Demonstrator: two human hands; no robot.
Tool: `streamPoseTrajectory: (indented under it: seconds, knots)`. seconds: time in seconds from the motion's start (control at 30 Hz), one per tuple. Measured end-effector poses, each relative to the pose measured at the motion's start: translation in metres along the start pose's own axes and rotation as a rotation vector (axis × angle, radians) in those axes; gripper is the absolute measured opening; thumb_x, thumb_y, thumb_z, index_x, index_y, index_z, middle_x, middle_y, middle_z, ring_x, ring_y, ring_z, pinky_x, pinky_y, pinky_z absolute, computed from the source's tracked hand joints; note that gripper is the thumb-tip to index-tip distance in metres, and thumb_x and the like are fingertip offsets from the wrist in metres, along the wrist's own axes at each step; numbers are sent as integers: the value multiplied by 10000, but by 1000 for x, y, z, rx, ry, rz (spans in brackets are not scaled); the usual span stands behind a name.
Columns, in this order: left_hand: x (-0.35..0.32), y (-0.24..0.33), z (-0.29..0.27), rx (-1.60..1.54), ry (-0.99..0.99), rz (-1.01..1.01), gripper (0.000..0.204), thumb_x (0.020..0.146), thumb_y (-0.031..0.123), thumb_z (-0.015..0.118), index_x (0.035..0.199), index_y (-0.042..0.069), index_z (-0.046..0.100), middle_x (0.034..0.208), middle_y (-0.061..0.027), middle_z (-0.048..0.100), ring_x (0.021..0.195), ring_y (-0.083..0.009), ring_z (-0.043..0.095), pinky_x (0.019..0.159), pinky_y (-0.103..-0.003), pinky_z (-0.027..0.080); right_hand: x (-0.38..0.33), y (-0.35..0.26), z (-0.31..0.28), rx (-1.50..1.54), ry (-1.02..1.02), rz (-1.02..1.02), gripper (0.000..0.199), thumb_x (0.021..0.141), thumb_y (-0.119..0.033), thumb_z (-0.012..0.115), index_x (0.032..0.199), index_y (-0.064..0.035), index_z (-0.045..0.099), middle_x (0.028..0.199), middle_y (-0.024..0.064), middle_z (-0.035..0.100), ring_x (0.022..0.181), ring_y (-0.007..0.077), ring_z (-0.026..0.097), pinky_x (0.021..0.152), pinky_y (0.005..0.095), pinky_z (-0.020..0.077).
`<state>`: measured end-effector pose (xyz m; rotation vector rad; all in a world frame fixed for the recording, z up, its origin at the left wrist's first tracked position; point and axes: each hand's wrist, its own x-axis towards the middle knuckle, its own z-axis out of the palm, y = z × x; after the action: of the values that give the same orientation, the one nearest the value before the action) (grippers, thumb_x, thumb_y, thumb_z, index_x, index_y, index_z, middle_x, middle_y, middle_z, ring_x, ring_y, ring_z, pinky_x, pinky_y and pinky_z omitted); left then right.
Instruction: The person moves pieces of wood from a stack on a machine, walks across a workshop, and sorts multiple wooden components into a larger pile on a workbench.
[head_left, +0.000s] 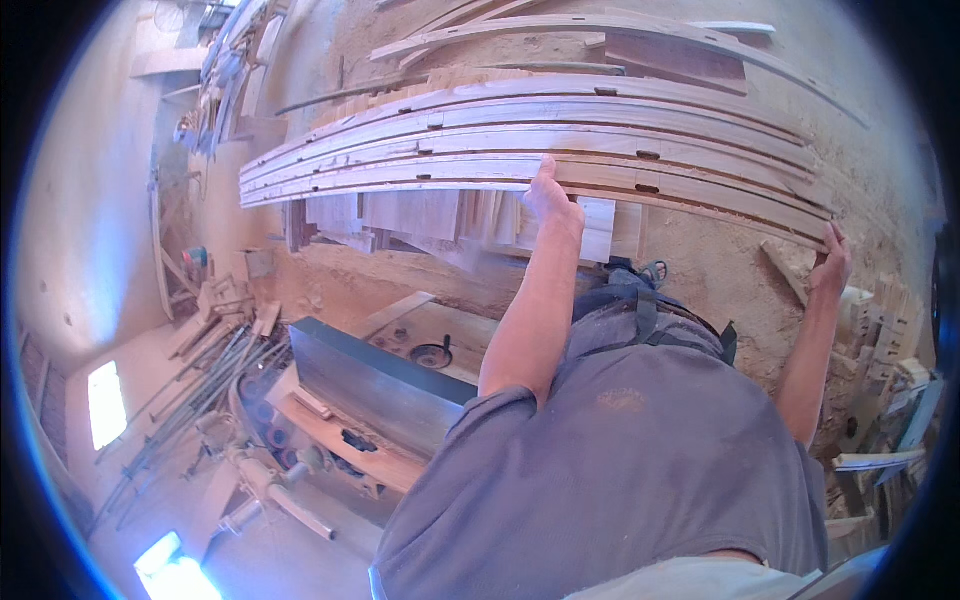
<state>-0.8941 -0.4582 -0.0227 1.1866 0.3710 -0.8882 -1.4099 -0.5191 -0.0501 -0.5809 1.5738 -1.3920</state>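
Observation:
Several long, pale wooden strips (500, 112) lie side by side across the upper middle, with dark grooves and small dark slots cut in them. My left hand (553, 195) is closed round the nearest wooden strip (600, 178) near its middle, thumb on top and fingers hidden underneath. At the strip's right end, my right hand (833, 258) grips the edge, its fingers partly hidden. Below the strips sits a stack of short boards (410, 215), pale and brownish, partly covered by them.
A machine with a tall grey metal plate (375, 365) and a black handwheel (432, 355) stands at my left. Beyond it lean metal rods (190, 400). Wood offcuts (885, 325) pile up at the right. Another long plank (600, 22) lies farther off on the dusty floor.

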Motion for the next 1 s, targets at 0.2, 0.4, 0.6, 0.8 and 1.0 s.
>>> streamPoseTrajectory:
  seconds: [0.2,0.4,0.6,0.8,1.0]
  knots:
    - [8,-1,2,-71,17,70,580,916,59,662,1469,92,490,1365,-87,592,1228,-278,586,1064,-506,493,7,4,-4,59,-21,39,300,923,-55,707,1212,21,681,1218,108,684,1107,190,642,997,298,502]
    - [10,2,-1,-125,58,17,548,891,80,688,1415,66,528,1320,-115,616,1203,-298,603,1050,-490,510,8,3,-12,-102,-72,29,328,929,-82,711,1245,2,688,1145,54,703,1011,124,642,888,243,499]
    - [9,-10,11,-89,61,210,768,881,-46,683,1559,27,330,1498,-144,495,1311,-276,536,1134,-399,451,43,-27,-36,-322,-34,-30,395,993,-213,672,1329,-6,648,1247,98,676,1168,180,624,990,300,480]
    - [1,-20,11,-101,136,244,742,928,64,702,1569,67,326,1496,-119,496,1303,-268,539,1106,-401,477,89,-59,12,-589,-319,-81,444,995,-281,657,1352,-17,646,1161,48,684,1046,129,600,919,276,457]
    - [-33,-61,22,-104,173,226,815,935,67,710,1599,91,238,1513,-118,478,1305,-269,539,1096,-435,479,83,-75,61,-369,-739,254,525,967,-316,652,1381,4,613,1157,53,693,1067,155,626,923,305,498]
